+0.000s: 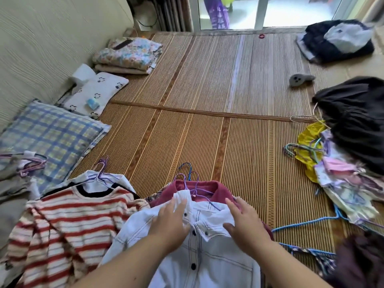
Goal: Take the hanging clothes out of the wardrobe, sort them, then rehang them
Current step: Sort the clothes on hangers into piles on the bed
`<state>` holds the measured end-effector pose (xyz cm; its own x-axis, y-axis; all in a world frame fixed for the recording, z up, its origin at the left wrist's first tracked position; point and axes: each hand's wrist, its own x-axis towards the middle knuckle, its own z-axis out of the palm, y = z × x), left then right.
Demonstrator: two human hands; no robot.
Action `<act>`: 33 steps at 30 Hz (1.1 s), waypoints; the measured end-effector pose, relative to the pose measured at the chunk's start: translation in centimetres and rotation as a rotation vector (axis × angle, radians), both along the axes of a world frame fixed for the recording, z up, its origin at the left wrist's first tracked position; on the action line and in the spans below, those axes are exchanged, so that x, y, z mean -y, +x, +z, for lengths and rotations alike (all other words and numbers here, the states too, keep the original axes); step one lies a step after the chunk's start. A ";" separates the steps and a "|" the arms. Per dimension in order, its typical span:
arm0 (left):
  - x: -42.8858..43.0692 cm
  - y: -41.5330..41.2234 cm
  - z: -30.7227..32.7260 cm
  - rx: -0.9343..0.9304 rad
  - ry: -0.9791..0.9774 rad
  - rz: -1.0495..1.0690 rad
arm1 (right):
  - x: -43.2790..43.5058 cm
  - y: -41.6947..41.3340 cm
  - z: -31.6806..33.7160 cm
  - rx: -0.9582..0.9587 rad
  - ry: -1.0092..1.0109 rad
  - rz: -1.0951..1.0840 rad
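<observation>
while the middle and far stretch of the brown striped woven mat [207, 80] lies bare up to the glass sliding door [291, 11], its edges are crowded. along the left edge sit a blue checked pillow [47, 134], a white flower-print pillow [97, 90] and a folded floral blanket [128, 53]. on the right edge a heap of pale patterned clothes on wire hangers [342, 183] lies under a black garment [357, 121], with a blue wire hanger [307, 223] just beside it and a small grey object [299, 79] farther off. another dark pile [336, 42] fills the far right corner.

both forearms reach in from the near edge. the left hand [170, 221] lies flat on the left side of the collar of a white button-front shirt with dark stitching [207, 256], fingers straight and close together. the right hand [247, 223] rests on the right side of the collar, fingers straight and slightly spread, thumb on the collar flap. neither hand curls round the cloth.

the white shirt lies at the near edge, front up, on top of a maroon collared shirt [205, 188]. its long axis runs from the near edge toward the door, collar at the far end. purple and blue hanger hooks [187, 175] stick out past the maroon collar, toward the bare mat. a red-and-white striped top [68, 221] lies just to the left, touching the white shirt, neck also pointing away.
</observation>
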<state>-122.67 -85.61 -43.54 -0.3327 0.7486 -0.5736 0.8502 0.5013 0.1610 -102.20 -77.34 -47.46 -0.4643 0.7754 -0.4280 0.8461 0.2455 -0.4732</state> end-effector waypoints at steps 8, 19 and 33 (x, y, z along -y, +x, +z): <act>5.2 6.6 9.4 -0.026 0.152 -0.211 | 6.3 6.8 9.5 0.002 0.122 0.020; 15.4 20.1 18.9 0.078 0.359 -0.342 | 21.1 20.3 19.3 0.025 0.142 -0.072; 14.8 37.0 19.8 0.171 0.319 -0.532 | 21.9 39.2 20.4 0.057 0.124 -0.313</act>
